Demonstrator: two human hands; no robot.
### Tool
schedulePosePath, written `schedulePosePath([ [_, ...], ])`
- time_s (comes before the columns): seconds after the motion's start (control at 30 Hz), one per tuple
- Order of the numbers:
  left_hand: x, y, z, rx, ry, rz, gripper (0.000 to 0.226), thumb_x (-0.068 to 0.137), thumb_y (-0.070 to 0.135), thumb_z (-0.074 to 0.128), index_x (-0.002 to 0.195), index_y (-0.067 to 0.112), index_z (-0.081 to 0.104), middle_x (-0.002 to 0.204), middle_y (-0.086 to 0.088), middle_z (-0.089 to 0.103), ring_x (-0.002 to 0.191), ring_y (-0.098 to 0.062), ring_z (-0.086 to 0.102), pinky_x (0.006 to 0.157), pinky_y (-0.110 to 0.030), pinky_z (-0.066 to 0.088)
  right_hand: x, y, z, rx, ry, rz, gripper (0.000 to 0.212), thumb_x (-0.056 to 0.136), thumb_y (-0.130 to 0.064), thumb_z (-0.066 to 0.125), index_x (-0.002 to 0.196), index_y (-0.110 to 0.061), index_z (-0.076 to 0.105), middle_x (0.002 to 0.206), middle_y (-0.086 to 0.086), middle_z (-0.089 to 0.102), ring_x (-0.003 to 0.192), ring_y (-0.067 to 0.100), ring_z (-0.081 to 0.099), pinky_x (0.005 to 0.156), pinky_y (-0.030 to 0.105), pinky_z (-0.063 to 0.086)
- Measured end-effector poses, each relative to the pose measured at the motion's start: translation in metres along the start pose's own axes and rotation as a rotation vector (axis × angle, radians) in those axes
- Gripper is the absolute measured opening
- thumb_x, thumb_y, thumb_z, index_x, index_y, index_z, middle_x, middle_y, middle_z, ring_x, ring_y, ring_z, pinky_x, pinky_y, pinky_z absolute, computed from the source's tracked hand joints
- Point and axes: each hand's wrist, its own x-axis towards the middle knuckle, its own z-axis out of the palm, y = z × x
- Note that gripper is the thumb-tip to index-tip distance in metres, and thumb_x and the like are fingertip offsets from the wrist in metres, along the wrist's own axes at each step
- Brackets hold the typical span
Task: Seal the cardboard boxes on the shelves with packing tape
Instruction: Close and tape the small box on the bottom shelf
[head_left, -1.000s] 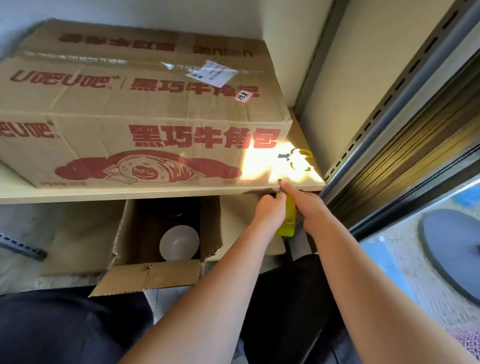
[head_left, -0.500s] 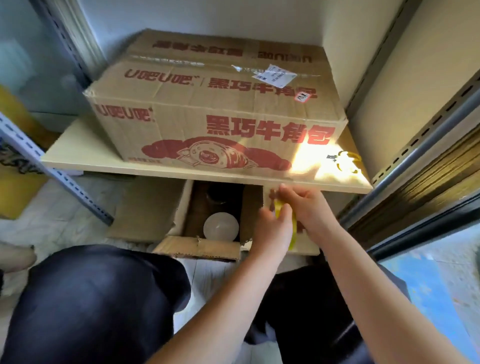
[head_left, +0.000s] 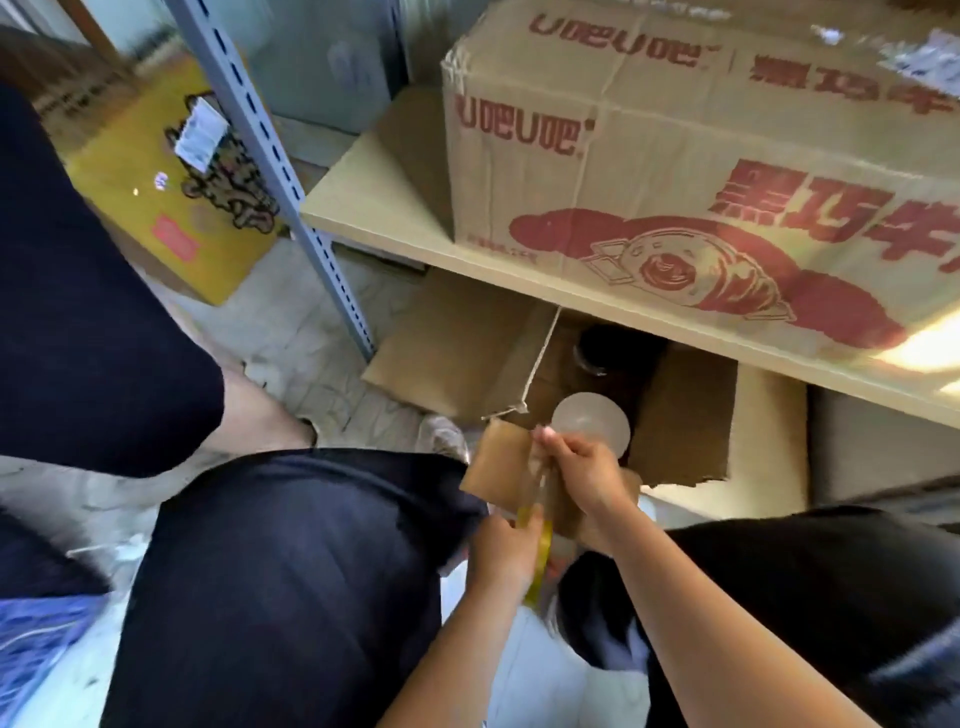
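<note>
The biggest thing here is the printed cardboard box (head_left: 701, 171) up at 1 o'clock, sitting on the pale shelf (head_left: 374, 208); its visible faces are closed, though I cannot see enough of its top seam to say whether it is taped. Under the shelf, around 2 o'clock from the hands, is the open box (head_left: 680, 421), flaps splayed outward, with 1 flap hanging toward the person. Inside it I can make out a frosted round lid or bowl (head_left: 589, 423) and, behind it, a dark jar-like thing (head_left: 608, 345); the rest is in shadow. A yellow carton (head_left: 171, 187) sits on the floor at 10 o'clock, past the grey shelf upright (head_left: 280, 171).

The step in hand looks like drawing tape off the roll to start on the open box. The left hand (head_left: 501, 558) is curled round the yellow tape roll (head_left: 540, 545), low at 6 o'clock. The right hand (head_left: 582, 475) is just above it, fingers pinched on what seems to be the free end of the tape, right against the near flap (head_left: 498, 467).

Next, I'd judge, the flaps need folding shut before the strip goes over the seam; a longer length of tape will be wanted, kept taut so it doesn't stick to itself.
</note>
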Motion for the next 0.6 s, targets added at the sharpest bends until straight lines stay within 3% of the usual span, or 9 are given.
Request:
schedulePosePath([
  [0.1, 0.009, 0.001, -0.004, -0.036, -0.048, -0.105, 0.095, 0.046, 0.076, 0.052, 0.114, 0.01, 0.064, 0.099, -0.014, 0.075, 0.095, -0.033, 0.072, 0.089, -0.048, 0.057, 0.008, 0.004, 0.008, -0.007, -0.021, -0.01, 0.023, 0.097, -0.038, 0.058, 0.093, -0.026, 0.078, 0.088, -0.001, 0.076, 0.085, 0.012, 0.067, 0.08, 0.034, 0.052],
  [0.17, -0.001, 0.014, -0.012, -0.016, -0.079, -0.137, 0.089, 0.06, 0.072, 0.061, 0.121, 0.007, 0.061, 0.113, -0.013, 0.07, 0.104, -0.029, 0.069, 0.093, -0.04, 0.055, 0.012, 0.003, 0.007, 0.027, 0.027, 0.007, 0.02, 0.098, -0.038, 0.058, 0.095, -0.032, 0.077, 0.087, -0.009, 0.074, 0.088, 0.011, 0.068, 0.081, 0.03, 0.053],
  [0.23, -0.003, 0.018, -0.014, 0.032, -0.103, -0.127, 0.065, 0.083, 0.061, 0.06, 0.121, 0.009, 0.061, 0.116, -0.009, 0.068, 0.108, -0.027, 0.065, 0.091, -0.031, 0.05, 0.017, 0.003, 0.003, 0.085, 0.094, 0.02, 0.021, 0.1, -0.033, 0.055, 0.099, -0.027, 0.075, 0.088, -0.013, 0.071, 0.087, 0.006, 0.065, 0.073, 0.012, 0.049],
  [0.3, -0.001, 0.011, -0.008, 0.018, -0.121, -0.102, 0.061, 0.086, 0.061, 0.056, 0.12, 0.011, 0.06, 0.113, -0.005, 0.07, 0.109, -0.028, 0.065, 0.092, -0.032, 0.049, 0.019, -0.001, 0.0, 0.061, 0.09, 0.007, 0.022, 0.1, -0.029, 0.054, 0.102, -0.021, 0.074, 0.088, -0.015, 0.067, 0.085, -0.001, 0.059, 0.063, 0.002, 0.04],
  [0.4, -0.002, 0.005, 0.0, -0.062, -0.17, -0.07, 0.052, 0.091, 0.055, 0.055, 0.125, 0.016, 0.057, 0.12, -0.005, 0.066, 0.106, -0.03, 0.066, 0.086, -0.038, 0.057, 0.022, 0.001, 0.002, -0.009, 0.018, 0.017, 0.021, 0.1, -0.033, 0.054, 0.102, -0.025, 0.073, 0.091, -0.012, 0.067, 0.086, -0.001, 0.057, 0.064, 0.008, 0.038],
  [0.47, -0.001, 0.003, 0.001, -0.028, -0.163, -0.058, 0.056, 0.09, 0.062, 0.053, 0.127, 0.021, 0.056, 0.12, -0.004, 0.065, 0.101, -0.024, 0.066, 0.077, -0.031, 0.06, 0.024, 0.004, 0.003, -0.043, 0.022, 0.032, 0.023, 0.1, -0.035, 0.054, 0.104, -0.025, 0.074, 0.093, -0.01, 0.067, 0.087, 0.002, 0.058, 0.065, 0.011, 0.038],
  [0.53, 0.01, -0.005, 0.003, 0.033, -0.097, -0.071, 0.064, 0.079, 0.073, 0.053, 0.124, 0.027, 0.059, 0.123, -0.005, 0.064, 0.114, -0.026, 0.059, 0.095, -0.039, 0.052, 0.028, 0.005, 0.003, -0.039, 0.041, 0.054, 0.025, 0.1, -0.035, 0.054, 0.105, -0.023, 0.075, 0.094, -0.007, 0.069, 0.085, 0.006, 0.06, 0.062, 0.01, 0.04],
  [0.6, 0.011, -0.004, 0.001, -0.05, -0.078, -0.103, 0.049, 0.08, 0.061, 0.062, 0.111, 0.024, 0.065, 0.113, -0.006, 0.067, 0.109, -0.025, 0.061, 0.095, -0.038, 0.051, 0.031, 0.002, 0.002, -0.085, 0.039, 0.075, 0.027, 0.1, -0.037, 0.053, 0.107, -0.022, 0.074, 0.094, -0.005, 0.069, 0.083, 0.008, 0.06, 0.059, 0.01, 0.04],
])
